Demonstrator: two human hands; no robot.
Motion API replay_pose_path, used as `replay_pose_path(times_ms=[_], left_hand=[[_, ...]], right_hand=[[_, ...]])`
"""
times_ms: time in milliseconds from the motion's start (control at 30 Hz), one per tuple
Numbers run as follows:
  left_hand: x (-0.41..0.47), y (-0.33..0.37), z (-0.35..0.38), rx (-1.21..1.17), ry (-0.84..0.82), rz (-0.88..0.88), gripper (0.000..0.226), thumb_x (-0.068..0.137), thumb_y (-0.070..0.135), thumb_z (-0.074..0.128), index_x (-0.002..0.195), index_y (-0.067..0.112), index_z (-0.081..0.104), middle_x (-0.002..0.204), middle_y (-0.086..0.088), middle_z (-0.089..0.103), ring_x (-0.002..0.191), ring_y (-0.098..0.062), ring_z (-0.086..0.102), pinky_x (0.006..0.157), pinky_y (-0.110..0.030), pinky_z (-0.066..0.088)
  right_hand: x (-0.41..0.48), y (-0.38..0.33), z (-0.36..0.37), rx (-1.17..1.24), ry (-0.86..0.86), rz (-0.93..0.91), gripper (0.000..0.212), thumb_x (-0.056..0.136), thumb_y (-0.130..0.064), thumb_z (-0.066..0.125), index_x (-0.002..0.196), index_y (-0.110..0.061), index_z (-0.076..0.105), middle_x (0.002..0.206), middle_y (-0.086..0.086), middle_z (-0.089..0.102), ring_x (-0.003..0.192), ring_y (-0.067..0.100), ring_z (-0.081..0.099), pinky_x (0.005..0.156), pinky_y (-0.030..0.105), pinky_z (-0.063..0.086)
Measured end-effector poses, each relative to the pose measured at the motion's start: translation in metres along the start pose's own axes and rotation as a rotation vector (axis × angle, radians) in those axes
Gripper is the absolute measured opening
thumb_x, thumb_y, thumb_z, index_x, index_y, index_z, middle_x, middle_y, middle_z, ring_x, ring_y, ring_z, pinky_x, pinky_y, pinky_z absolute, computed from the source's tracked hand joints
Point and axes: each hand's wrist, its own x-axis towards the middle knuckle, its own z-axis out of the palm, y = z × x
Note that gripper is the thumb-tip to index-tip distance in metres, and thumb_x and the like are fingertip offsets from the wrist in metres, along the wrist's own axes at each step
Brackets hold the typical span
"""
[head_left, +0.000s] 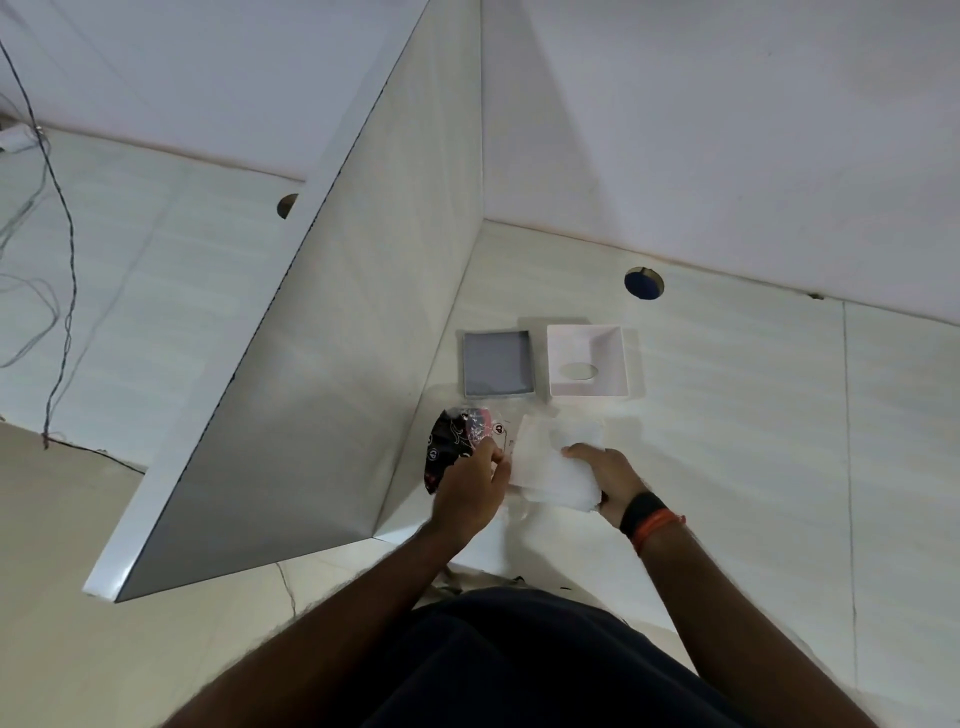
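On the pale desk (727, 395) lies a white sheet or pouch of translucent wrapping (556, 457). My right hand (605, 478) grips its near right edge. My left hand (470, 488) pinches the left edge of the wrapping, beside a black patterned item in clear plastic (449, 441). Behind them stand a shallow box with a grey inside (497, 370) and a white box part with an oval cut-out (587, 366), side by side.
A tall white partition panel (332, 364) rises along the left of the work area, close to my left hand. A round cable hole (644, 283) sits in the desk behind the boxes. Loose wires (57, 249) trail over the neighbouring desk at far left.
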Motion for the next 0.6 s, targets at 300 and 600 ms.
replay_pose_path(times_ms=[300, 600], left_hand=[[0.0, 0.002, -0.005, 0.085, 0.061, 0.071, 0.016, 0.096, 0.026, 0.053, 0.089, 0.012, 0.057, 0.097, -0.003, 0.061, 0.078, -0.021, 0.064, 0.068, -0.037, 0.054], [0.013, -0.005, -0.015, 0.196, 0.117, 0.033, 0.014, 0.091, 0.021, 0.058, 0.095, 0.014, 0.069, 0.083, -0.01, 0.076, 0.079, -0.032, 0.071, 0.068, -0.037, 0.056]], right_hand=[[-0.005, 0.0, 0.024, 0.121, 0.096, -0.093, 0.021, 0.086, -0.024, 0.069, 0.105, -0.014, 0.069, 0.098, 0.013, 0.074, 0.084, 0.034, 0.068, 0.069, 0.042, 0.05], [-0.004, -0.001, 0.026, 0.04, 0.089, -0.086, 0.016, 0.081, -0.02, 0.069, 0.096, -0.012, 0.068, 0.096, 0.019, 0.07, 0.084, 0.033, 0.065, 0.072, 0.041, 0.052]])
